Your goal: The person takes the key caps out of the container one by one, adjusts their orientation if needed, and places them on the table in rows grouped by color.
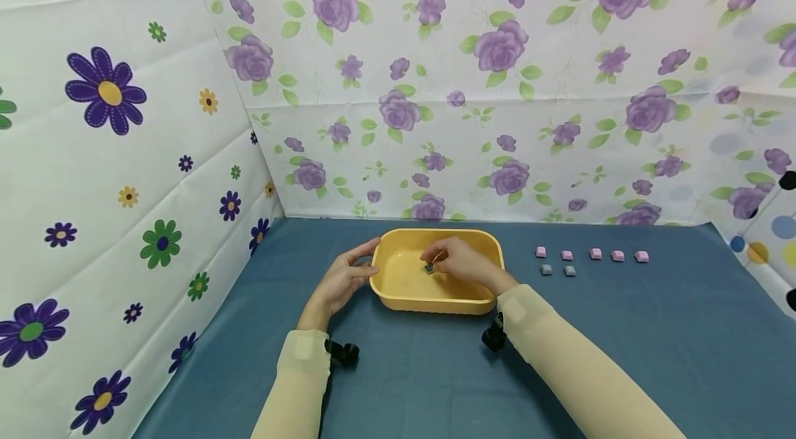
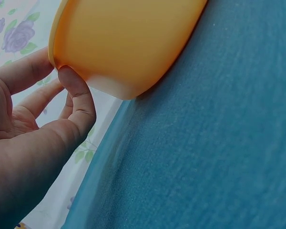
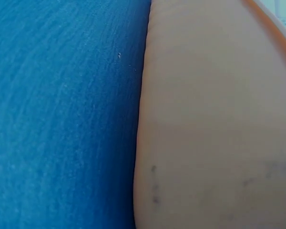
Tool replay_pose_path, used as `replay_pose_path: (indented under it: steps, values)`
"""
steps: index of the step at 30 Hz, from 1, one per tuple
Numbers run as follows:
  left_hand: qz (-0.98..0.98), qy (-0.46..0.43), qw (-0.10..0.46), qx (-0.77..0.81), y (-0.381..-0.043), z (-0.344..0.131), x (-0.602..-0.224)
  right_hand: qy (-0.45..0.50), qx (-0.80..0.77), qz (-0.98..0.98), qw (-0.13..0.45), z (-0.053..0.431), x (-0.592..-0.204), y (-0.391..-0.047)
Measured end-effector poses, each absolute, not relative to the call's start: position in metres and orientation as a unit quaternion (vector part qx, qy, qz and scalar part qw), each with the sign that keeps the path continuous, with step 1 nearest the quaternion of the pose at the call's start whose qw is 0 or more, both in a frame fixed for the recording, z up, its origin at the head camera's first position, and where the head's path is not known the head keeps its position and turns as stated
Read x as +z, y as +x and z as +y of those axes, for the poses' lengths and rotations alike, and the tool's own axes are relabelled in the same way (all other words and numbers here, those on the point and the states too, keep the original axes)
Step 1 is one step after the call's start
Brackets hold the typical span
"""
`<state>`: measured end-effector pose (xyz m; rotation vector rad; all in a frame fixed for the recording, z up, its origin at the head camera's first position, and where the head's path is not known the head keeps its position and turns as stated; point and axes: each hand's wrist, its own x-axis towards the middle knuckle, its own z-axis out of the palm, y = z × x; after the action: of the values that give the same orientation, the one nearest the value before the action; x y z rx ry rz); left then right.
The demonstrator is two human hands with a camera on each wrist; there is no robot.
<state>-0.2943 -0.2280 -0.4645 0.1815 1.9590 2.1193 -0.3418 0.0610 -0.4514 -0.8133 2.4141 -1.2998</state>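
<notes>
A yellow plastic basin [image 1: 410, 303] sits on the blue cloth. My left hand [image 1: 338, 280] holds its left rim; in the left wrist view the thumb [image 2: 75, 86] lies against the outer wall of the basin [image 2: 128, 43], with the index finger at the rim. Inside the basin, my right hand [image 1: 463, 261] reaches over the right side, fingertips pinching a small dark grey keycap [image 1: 429, 269] just above the floor. The right wrist view shows only the basin's outer wall [image 3: 214, 105] and cloth, so the right fingers are hidden there.
To the right of the basin lie several pink keycaps [image 1: 595, 254] in a row, with two grey keycaps, one a grey keycap [image 1: 569, 272], in front of them. A flowered curtain [image 1: 398, 148] stands behind the blue cloth [image 1: 410, 384], another at the left.
</notes>
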Motion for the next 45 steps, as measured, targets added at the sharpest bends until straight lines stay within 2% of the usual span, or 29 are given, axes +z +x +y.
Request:
replay_pose_path:
  steps: [8, 17, 25, 33, 45]
  values:
    - [0.669, 0.059, 0.123, 0.73, -0.295, -0.228, -0.465, -0.285, -0.43, 0.844, 0.148, 0.053, -0.455, -0.342]
    - [0.67, 0.055, 0.124, 0.73, -0.295, -0.228, -0.465, -0.283, -0.369, 0.876, 0.124, 0.048, -0.46, -0.341]
    - [0.675, 0.057, 0.126, 0.725, -0.295, -0.229, -0.466, -0.287, -0.403, 0.866, 0.073, 0.051, -0.461, -0.345]
    - [0.676, 0.048, 0.126, 0.724, -0.295, -0.228, -0.466, -0.25, -0.455, 0.851, 0.079, 0.054, -0.457, -0.346]
    - [0.672, 0.044, 0.124, 0.729, -0.295, -0.227, -0.465, -0.258, -0.47, 0.842, 0.053, 0.064, -0.447, -0.348]
